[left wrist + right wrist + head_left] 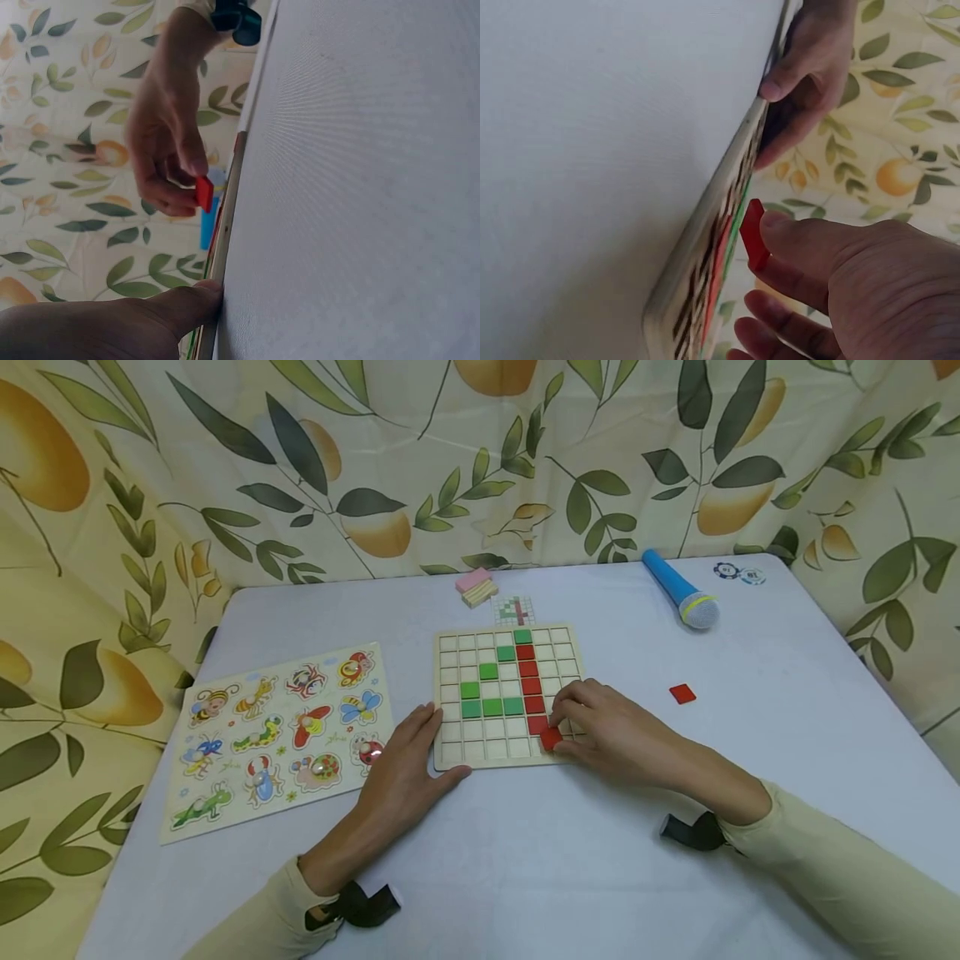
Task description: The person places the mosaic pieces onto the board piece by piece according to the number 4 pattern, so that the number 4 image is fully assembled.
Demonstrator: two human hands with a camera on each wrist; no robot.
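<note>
A square wooden grid board (491, 752) lies on the table, its cells partly filled with green tiles (489, 671) and a column of red tiles (531, 685). My right hand (615, 727) pinches a red square tile (551, 740) between thumb and fingers. That tile (754, 234) is tilted over the board's lower right part, just below the red column. My left hand (401, 768) rests at the board's lower left corner, fingers along the left side and thumb (196, 304) against the front edge. One loose red tile (682, 693) lies right of the board.
Behind the board are a small printed grid card (513, 610) and a stack of pink and pale yellow blocks (476, 587). An insect picture puzzle (281, 735) lies at the left. A blue toy microphone (678, 589) lies at the back right, near two round stickers (738, 573).
</note>
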